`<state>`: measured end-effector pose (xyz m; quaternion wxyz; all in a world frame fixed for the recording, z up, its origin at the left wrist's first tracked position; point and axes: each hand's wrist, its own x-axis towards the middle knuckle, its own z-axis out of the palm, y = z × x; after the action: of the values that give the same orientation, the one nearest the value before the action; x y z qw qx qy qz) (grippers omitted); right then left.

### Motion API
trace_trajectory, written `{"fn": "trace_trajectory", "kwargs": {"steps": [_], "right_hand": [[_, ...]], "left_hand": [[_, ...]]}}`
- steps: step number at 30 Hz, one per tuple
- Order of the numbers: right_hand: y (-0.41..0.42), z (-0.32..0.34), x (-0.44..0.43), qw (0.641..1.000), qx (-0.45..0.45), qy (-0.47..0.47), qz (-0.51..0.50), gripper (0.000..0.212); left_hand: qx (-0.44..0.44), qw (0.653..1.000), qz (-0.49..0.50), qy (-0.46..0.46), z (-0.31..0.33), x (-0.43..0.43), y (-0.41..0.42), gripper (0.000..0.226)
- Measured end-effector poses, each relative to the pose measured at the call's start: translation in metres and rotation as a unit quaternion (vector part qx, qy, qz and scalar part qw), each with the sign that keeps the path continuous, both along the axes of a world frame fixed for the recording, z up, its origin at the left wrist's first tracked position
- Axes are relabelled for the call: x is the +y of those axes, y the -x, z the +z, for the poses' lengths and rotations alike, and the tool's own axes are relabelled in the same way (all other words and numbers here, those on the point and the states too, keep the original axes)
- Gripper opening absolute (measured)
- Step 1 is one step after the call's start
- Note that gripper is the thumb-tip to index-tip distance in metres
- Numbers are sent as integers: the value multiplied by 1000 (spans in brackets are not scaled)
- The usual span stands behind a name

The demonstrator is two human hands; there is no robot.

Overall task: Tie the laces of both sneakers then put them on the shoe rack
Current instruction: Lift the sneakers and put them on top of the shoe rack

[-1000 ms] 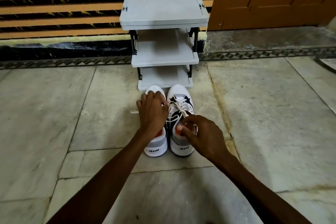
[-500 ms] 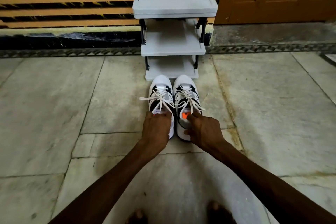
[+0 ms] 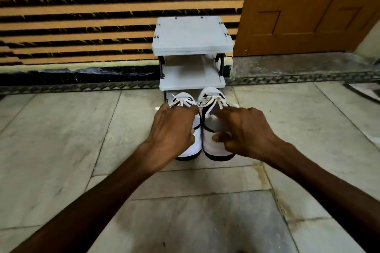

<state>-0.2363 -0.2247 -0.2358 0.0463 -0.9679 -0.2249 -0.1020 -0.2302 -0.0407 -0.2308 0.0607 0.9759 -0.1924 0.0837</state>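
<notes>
Two white-and-black sneakers stand side by side on the floor, toes at the bottom shelf of the grey three-tier shoe rack (image 3: 191, 35). Both show tied white laces (image 3: 211, 99). My left hand (image 3: 172, 129) grips the left sneaker (image 3: 196, 146) at its collar and covers most of it. My right hand (image 3: 246, 131) holds the right sneaker (image 3: 213, 148) at the heel, fingers over the opening and thumb against the back. I cannot tell whether the soles rest on the floor or are slightly raised.
The rack stands against a wall with orange and black stripes (image 3: 82, 16). A brown wooden door (image 3: 308, 6) is right of it, above a stone threshold (image 3: 298, 65). Grey marble floor tiles (image 3: 61, 139) spread to both sides.
Both hands have shifted from the laces and tongues to the heel ends and taken hold. The sneakers now sit closer to the rack, toes at its bottom shelf.
</notes>
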Motion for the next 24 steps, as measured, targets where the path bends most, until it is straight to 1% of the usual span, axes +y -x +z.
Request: {"fn": "trace_trajectory", "kwargs": {"steps": [2,5,9,13,16,19,22,24], "right_hand": [[2,29,-4,999,-30,-3,29,40],[6,69,-9,995,-76,-11,60,34],[6,112,-8,995,-86,9,57,34],[-10,147,-7,992,-115,14,52,36],[-29,167,-5,989,-143,19,42,37],[-52,177,0,987,-159,3,38,37],[-84,176,3,985,-170,-3,28,47],[-109,172,5,987,-164,-3,0,52]], "left_hand": [[-39,999,-14,-4,29,3,5,29],[-83,995,-34,-36,72,8,13,22],[-127,989,-29,-76,122,12,17,13],[-181,980,-21,-80,159,11,8,21],[-213,975,-10,-58,173,11,-9,27],[-243,969,4,-40,176,10,-36,27],[-261,965,15,-22,173,7,-70,29],[-254,967,20,-9,168,4,-93,29]]}}
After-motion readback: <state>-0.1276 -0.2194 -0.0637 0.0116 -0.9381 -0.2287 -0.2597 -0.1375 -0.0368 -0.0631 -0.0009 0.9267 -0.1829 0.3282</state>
